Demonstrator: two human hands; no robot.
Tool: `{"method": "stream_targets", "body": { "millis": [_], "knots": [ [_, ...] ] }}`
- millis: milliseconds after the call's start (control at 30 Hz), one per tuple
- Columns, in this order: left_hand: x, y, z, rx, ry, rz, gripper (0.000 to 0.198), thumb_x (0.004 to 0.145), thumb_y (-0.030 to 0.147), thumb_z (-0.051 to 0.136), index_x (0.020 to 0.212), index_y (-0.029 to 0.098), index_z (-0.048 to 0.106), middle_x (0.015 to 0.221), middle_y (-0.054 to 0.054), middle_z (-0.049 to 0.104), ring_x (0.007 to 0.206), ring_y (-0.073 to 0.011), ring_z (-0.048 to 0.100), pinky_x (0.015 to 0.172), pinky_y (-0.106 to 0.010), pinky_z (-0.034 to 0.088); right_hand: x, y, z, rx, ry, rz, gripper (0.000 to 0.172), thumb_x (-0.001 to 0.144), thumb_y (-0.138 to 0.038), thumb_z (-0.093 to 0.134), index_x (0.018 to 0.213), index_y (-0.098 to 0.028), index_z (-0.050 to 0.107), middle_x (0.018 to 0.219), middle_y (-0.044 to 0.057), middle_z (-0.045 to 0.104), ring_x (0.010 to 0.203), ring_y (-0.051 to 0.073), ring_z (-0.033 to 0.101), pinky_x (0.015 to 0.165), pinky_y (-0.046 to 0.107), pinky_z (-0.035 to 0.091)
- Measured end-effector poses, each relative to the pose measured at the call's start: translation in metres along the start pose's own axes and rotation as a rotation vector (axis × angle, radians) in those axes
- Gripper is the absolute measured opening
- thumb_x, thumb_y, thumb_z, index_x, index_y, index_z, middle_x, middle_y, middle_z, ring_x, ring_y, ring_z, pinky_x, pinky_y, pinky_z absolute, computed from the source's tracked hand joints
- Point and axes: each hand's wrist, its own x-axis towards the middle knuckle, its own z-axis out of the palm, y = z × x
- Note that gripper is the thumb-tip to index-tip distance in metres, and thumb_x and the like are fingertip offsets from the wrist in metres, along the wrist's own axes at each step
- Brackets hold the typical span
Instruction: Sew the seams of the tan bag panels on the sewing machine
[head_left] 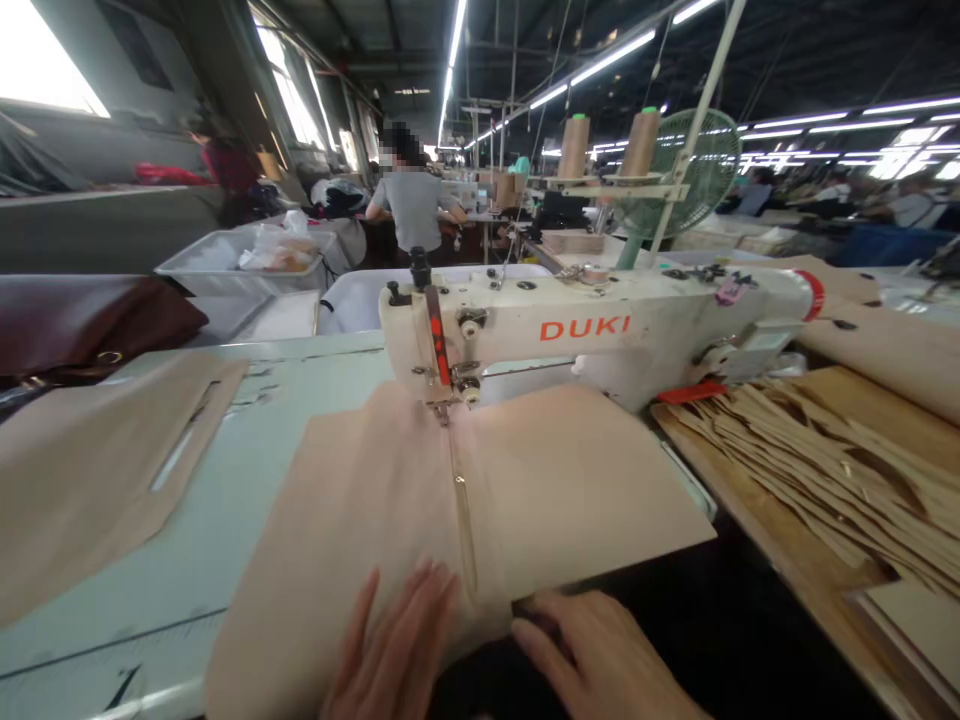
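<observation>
A beige fabric panel (585, 490) lies under the needle of a white sewing machine (517, 325) marked DUKI. Down the panel's middle runs a zipper (463, 510), its small metal pull visible just below the presser foot (442, 412). My left hand (401, 640) rests flat on the panel left of the zipper's near end, fingers stretched out. At the panel's near edge, right of the zipper, my right hand (592, 640) has its thumb and finger closed on the material. The fingertips of that hand are partly hidden.
Another beige panel (97, 460) with a slot lies on the table at left. Stacked beige strips (795, 470) cover a wooden board at right. Thread cones (574, 148) and a green fan (694, 165) stand behind the machine. A person (416, 205) in grey works ahead.
</observation>
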Motion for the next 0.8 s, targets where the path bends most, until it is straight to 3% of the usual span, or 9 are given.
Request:
{"method": "stream_targets", "body": {
  "millis": [67, 133, 233, 300, 367, 467, 567, 667, 800],
  "knots": [
    [-0.011, 0.021, 0.012, 0.053, 0.021, -0.009, 0.059, 0.090, 0.040, 0.064, 0.135, 0.003, 0.053, 0.135, -0.020, 0.058, 0.136, -0.0321, 0.043, 0.121, -0.058, 0.009, -0.005, 0.012, 0.027, 0.233, -0.084, 0.029, 0.042, 0.093, -0.054, 0.052, 0.100, -0.016, 0.068, 0.094, 0.014, 0.072, 0.086, 0.028, 0.070, 0.068, 0.034, 0.052],
    [-0.014, 0.032, 0.020, 0.063, 0.040, -0.090, 0.048, 0.091, 0.025, 0.058, 0.135, 0.007, 0.054, 0.137, -0.018, 0.058, 0.132, -0.0296, 0.048, 0.121, -0.059, 0.007, 0.000, 0.014, 0.044, 0.570, -0.228, 0.037, 0.054, 0.091, -0.066, 0.048, 0.096, -0.014, 0.064, 0.085, 0.012, 0.072, 0.071, 0.024, 0.070, 0.053, 0.027, 0.049],
    [-0.006, 0.034, 0.012, -0.001, 0.041, -0.122, 0.051, 0.089, 0.004, 0.041, 0.139, 0.012, 0.051, 0.141, -0.012, 0.056, 0.135, -0.0248, 0.046, 0.122, -0.056, 0.009, 0.003, 0.003, 0.038, 0.791, -0.328, 0.023, 0.057, 0.090, -0.071, 0.045, 0.087, -0.016, 0.058, 0.069, 0.005, 0.069, 0.045, 0.013, 0.057, 0.037, 0.020, 0.035],
    [0.002, 0.030, -0.007, -0.038, 0.028, -0.091, 0.064, 0.081, -0.005, 0.033, 0.141, 0.010, 0.048, 0.143, -0.009, 0.054, 0.138, -0.0221, 0.042, 0.122, -0.049, 0.016, -0.001, -0.008, 0.017, 0.611, -0.204, -0.015, 0.051, 0.095, -0.063, 0.046, 0.077, -0.017, 0.057, 0.064, 0.002, 0.066, 0.043, 0.010, 0.051, 0.042, 0.021, 0.033],
    [0.010, 0.023, -0.028, -0.062, 0.026, -0.110, 0.071, 0.074, -0.006, 0.032, 0.141, 0.011, 0.047, 0.144, -0.006, 0.054, 0.138, -0.0187, 0.042, 0.121, -0.037, 0.023, -0.004, -0.016, -0.005, 0.326, 0.054, -0.104, 0.046, 0.099, -0.051, 0.045, 0.071, -0.017, 0.058, 0.063, 0.002, 0.062, 0.053, 0.012, 0.052, 0.053, 0.024, 0.038],
    [0.021, 0.010, -0.056, -0.148, 0.038, -0.272, 0.064, 0.080, 0.003, 0.037, 0.140, 0.019, 0.049, 0.138, -0.001, 0.059, 0.128, -0.0151, 0.053, 0.113, -0.024, 0.035, 0.001, -0.018, -0.018, 0.053, 0.336, -0.385, 0.022, 0.100, -0.027, 0.045, 0.093, -0.018, 0.064, 0.091, 0.007, 0.064, 0.087, 0.020, 0.057, 0.078, 0.033, 0.044],
    [0.032, -0.005, -0.074, -0.279, -0.010, -0.474, 0.047, 0.092, 0.022, 0.043, 0.138, 0.027, 0.051, 0.131, 0.001, 0.064, 0.116, -0.0185, 0.062, 0.099, -0.025, 0.049, 0.014, -0.013, -0.007, -0.013, 0.236, -0.602, 0.038, 0.086, -0.003, 0.047, 0.118, -0.021, 0.059, 0.119, 0.008, 0.058, 0.111, 0.022, 0.050, 0.095, 0.038, 0.040],
    [0.043, -0.016, -0.086, -0.381, -0.040, -0.603, 0.040, 0.097, 0.040, 0.045, 0.134, 0.028, 0.055, 0.125, -0.001, 0.067, 0.107, -0.0225, 0.066, 0.091, -0.027, 0.053, 0.024, -0.010, 0.005, -0.056, 0.163, -0.591, 0.053, 0.076, 0.002, 0.051, 0.121, -0.024, 0.058, 0.122, 0.006, 0.055, 0.112, 0.022, 0.047, 0.096, 0.039, 0.038],
    [0.052, -0.019, -0.094, -0.491, -0.034, -0.686, 0.044, 0.097, 0.049, 0.044, 0.129, 0.024, 0.060, 0.112, -0.002, 0.072, 0.082, -0.0204, 0.069, 0.084, -0.027, 0.055, 0.027, -0.015, 0.004, -0.138, 0.174, -0.535, 0.035, 0.083, -0.009, 0.060, 0.113, -0.026, 0.061, 0.113, 0.004, 0.056, 0.105, 0.023, 0.047, 0.091, 0.039, 0.037]
  ]
}}
